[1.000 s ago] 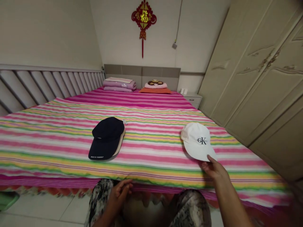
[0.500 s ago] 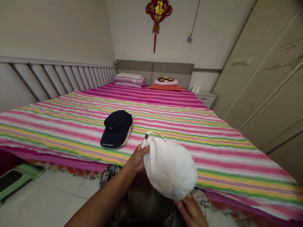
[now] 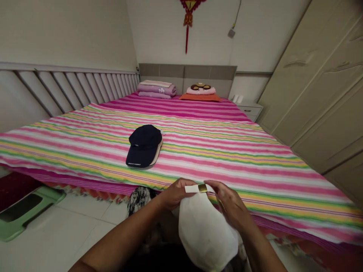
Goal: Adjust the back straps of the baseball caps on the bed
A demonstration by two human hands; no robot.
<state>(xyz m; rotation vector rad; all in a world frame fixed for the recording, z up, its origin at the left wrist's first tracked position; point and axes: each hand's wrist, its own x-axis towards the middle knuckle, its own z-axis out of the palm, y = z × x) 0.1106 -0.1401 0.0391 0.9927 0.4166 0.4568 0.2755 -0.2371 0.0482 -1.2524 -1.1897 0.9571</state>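
A white baseball cap (image 3: 205, 232) is held over my lap, its back strap and brass-coloured buckle (image 3: 202, 188) uppermost. My left hand (image 3: 178, 193) is closed on the strap's left end, thumb and fingers pinching it. On the other side, my right hand (image 3: 229, 199) grips the strap and cap edge right of the buckle. The cap's brim is hidden from me. Farther up on the bed lies a dark navy cap (image 3: 144, 145), brim towards me, with a beige cap edge (image 3: 159, 150) showing beneath it and a small white tag at its back.
A striped sheet covers the bed (image 3: 241, 151). Folded purple bedding (image 3: 157, 90) and an orange pillow (image 3: 200, 97) lie by the headboard (image 3: 210, 73). A green stool (image 3: 42, 198) stands at lower left; a wardrobe (image 3: 317, 83) and nightstand (image 3: 251, 109) are on the right.
My right hand has moved from the cap's lower side up to its strap. The white cap has turned and come lower, so the buckle now faces up between my hands. The view has tilted down.
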